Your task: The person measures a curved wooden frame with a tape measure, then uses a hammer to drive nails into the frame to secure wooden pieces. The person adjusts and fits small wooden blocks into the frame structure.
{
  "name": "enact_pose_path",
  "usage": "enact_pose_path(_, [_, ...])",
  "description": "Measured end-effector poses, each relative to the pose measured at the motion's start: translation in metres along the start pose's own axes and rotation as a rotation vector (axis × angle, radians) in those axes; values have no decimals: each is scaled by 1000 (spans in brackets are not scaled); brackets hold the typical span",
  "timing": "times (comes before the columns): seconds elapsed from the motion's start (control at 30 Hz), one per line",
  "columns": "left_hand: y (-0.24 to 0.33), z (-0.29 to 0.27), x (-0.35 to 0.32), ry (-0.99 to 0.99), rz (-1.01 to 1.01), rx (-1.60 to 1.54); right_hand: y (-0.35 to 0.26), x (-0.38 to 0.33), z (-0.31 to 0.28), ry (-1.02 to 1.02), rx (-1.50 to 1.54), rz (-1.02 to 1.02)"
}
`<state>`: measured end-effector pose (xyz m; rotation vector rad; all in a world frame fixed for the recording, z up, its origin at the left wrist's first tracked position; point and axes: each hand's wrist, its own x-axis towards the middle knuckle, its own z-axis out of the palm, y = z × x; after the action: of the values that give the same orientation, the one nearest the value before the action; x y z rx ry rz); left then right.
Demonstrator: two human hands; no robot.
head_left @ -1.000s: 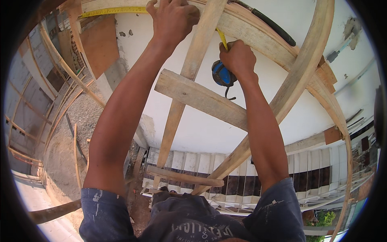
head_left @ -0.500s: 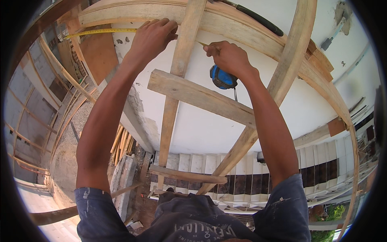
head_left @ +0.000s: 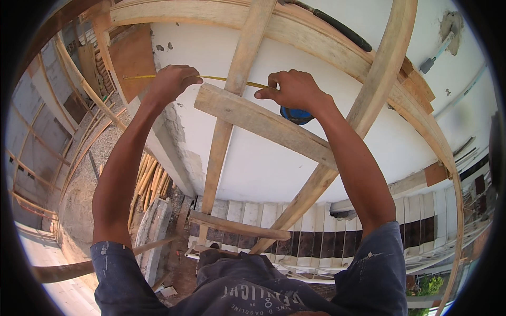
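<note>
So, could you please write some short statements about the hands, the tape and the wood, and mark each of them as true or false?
1. The yellow tape shows on both sides of the left hand. True.
2. The blue tape case is beside the left hand. False: it shows just below the right hand.
3. A black handle lies along the upper wooden beam. True.
4. All of the yellow tape is wound in. False: a length stretches between the two hands and past the left one.
5. Round wooden poles show to the right of the left forearm. True.
</note>
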<state>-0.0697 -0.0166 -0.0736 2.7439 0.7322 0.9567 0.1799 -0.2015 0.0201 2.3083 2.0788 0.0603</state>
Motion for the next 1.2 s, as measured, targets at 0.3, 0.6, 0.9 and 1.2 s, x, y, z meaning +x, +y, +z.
enact_pose_path(0.3, [25,-1,33,328,356,245,0,-9,-2,-10,50,-14])
enact_pose_path(0.6, [44,32,50,602,424,270,-8,-1,5,88,103,-53])
enact_pose_path(0.9, [101,-20,-6,1168,-289,-703,16,-21,10,324,212,28])
enact_pose_path(1.2, [279,28,45,379,-684,-1577,29,-11,-46,430,26,-34])
